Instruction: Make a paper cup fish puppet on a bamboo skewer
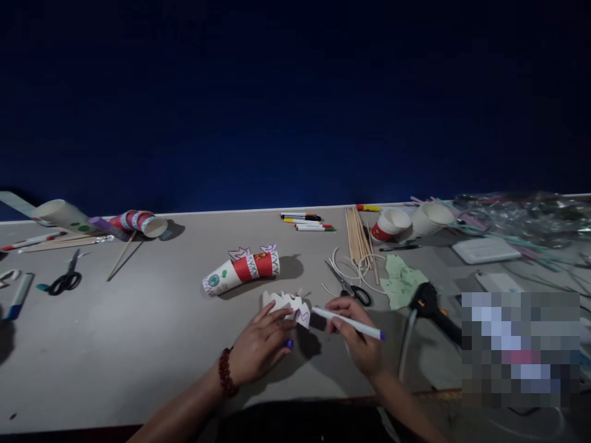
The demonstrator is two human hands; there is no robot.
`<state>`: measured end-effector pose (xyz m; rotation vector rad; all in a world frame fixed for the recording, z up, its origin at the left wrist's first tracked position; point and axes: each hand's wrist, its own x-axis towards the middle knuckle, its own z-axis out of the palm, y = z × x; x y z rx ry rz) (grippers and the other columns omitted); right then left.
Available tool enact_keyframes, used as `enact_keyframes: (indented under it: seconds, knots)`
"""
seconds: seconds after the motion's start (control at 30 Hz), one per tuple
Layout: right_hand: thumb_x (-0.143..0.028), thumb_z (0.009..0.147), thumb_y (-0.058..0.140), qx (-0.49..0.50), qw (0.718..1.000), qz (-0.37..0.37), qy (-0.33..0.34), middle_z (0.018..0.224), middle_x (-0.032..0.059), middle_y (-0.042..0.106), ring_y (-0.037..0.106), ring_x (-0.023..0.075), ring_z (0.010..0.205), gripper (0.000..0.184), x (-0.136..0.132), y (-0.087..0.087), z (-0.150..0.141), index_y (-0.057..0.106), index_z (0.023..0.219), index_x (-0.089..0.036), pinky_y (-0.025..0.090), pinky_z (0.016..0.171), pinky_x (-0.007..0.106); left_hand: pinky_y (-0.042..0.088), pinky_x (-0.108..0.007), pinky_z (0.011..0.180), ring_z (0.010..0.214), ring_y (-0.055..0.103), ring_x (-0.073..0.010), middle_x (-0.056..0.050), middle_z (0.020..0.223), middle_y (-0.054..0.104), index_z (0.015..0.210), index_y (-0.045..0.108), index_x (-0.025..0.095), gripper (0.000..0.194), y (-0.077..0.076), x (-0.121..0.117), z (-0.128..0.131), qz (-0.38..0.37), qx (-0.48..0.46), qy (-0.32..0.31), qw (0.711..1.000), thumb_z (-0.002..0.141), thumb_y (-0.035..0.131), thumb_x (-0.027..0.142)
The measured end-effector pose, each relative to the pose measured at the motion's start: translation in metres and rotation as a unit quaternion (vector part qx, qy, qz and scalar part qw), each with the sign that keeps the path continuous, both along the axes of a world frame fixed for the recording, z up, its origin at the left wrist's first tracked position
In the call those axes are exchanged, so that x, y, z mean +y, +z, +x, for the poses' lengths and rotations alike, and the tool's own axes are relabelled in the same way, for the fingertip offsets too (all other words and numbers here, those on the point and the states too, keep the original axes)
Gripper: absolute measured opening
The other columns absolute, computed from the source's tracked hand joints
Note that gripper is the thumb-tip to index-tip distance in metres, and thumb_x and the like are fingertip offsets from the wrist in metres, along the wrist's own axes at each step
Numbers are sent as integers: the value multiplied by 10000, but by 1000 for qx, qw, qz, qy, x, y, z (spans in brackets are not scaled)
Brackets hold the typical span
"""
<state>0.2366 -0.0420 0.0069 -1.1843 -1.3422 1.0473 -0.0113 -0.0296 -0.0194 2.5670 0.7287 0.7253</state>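
Note:
My left hand (261, 347), with a bead bracelet at the wrist, rests on the grey table (138, 344). Its fingers pin down a white zigzag paper cut-out (289, 303) edged in purple, and a small purple marker cap (289, 344) shows between them. My right hand (355, 335) grips a white marker (348, 322) with a purple end. The marker's tip points left at the cut-out. Just beyond lies a decorated paper-cup figure (242, 271), on its side, with red bands and zigzag trim.
Scissors (349, 284), wooden sticks (359, 241), markers (307, 221) and two paper cups (392, 223) lie at the back right. A glue gun (431, 304) and green paper (401, 280) sit right of my hands. Black scissors (64, 280) and painted cups (138, 221) lie left.

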Motion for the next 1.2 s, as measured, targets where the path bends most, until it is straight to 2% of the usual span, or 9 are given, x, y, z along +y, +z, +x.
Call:
enact_keyframes:
  seconds: [0.13, 0.33, 0.63, 0.73, 0.8, 0.9, 0.97, 1.1, 1.2]
  knots:
    - [-296, 862, 578, 115, 991, -58, 42, 530, -44, 549, 496, 127, 451, 122, -13, -1, -16, 567, 771, -215, 379, 450, 234, 311, -566, 1180, 1226, 592, -232, -75, 1076, 740, 1129, 566, 206, 180, 3, -3, 0, 9, -45, 32, 998, 992, 501, 302]
    - [-343, 855, 572, 108, 990, -71, 53, 509, -45, 525, 479, 125, 448, 171, -20, 4, -30, 560, 745, -213, 376, 456, 241, 338, -549, 1174, 1098, 638, -219, -49, 929, 730, 1035, 607, 206, 211, 2, -5, 2, 1, -56, 53, 997, 1003, 476, 368]
    - [-375, 930, 537, 83, 990, -69, 92, 552, -41, 539, 510, 141, 501, 228, -23, -1, -41, 595, 771, -223, 420, 515, 252, 365, -539, 1155, 954, 643, -207, -60, 914, 705, 1018, 610, 199, 303, 3, -7, 6, 24, -64, 51, 996, 1014, 412, 430]
    - [-403, 981, 463, 54, 994, -31, 93, 667, -8, 613, 585, 170, 621, 293, -22, -1, -45, 679, 872, -237, 485, 613, 283, 394, -545, 1115, 859, 625, -204, -58, 855, 684, 989, 604, 187, 362, 7, -10, 9, 25, -54, 39, 997, 1027, 349, 441]
    - [-414, 1003, 410, 13, 995, 26, 95, 873, 39, 689, 639, 215, 837, 353, -19, 0, -47, 728, 1039, -264, 517, 798, 349, 467, -518, 1019, 823, 611, -211, -66, 825, 670, 976, 599, 180, 397, 11, -13, 11, 21, -62, 40, 997, 1034, 307, 443]
    - [-425, 1017, 361, -16, 990, 102, 101, 1120, 61, 700, 599, 257, 1097, 414, -14, 4, -49, 715, 1198, -311, 451, 1006, 435, 535, -413, 785, 797, 608, -225, -86, 806, 661, 932, 592, 179, 412, 17, -16, 14, 11, -71, 65, 995, 1034, 295, 446]
    - [-425, 1016, 357, 0, 985, 132, 107, 1171, 47, 708, 591, 261, 1138, 414, -12, 9, -51, 722, 1188, -331, 435, 1037, 462, 529, -386, 736, 803, 622, -231, -96, 820, 670, 959, 592, 173, 402, 22, -17, 16, 12, -76, 70, 995, 1034, 300, 438]
    - [-409, 1023, 336, 33, 978, 169, 115, 1178, 15, 738, 586, 262, 1185, 419, -13, 13, -55, 735, 1142, -359, 442, 1044, 487, 532, -401, 794, 895, 659, -246, -135, 954, 711, 1140, 578, 154, 401, 31, -15, 21, 52, -82, 43, 994, 1038, 295, 419]
    - [-434, 1028, 316, 33, 976, 181, 116, 1188, 19, 737, 553, 273, 1236, 445, -12, 12, -51, 740, 1129, -345, 436, 1051, 495, 531, -400, 803, 905, 667, -247, -139, 968, 722, 1133, 591, 150, 374, 37, -11, 27, 72, -70, 36, 994, 1033, 333, 402]
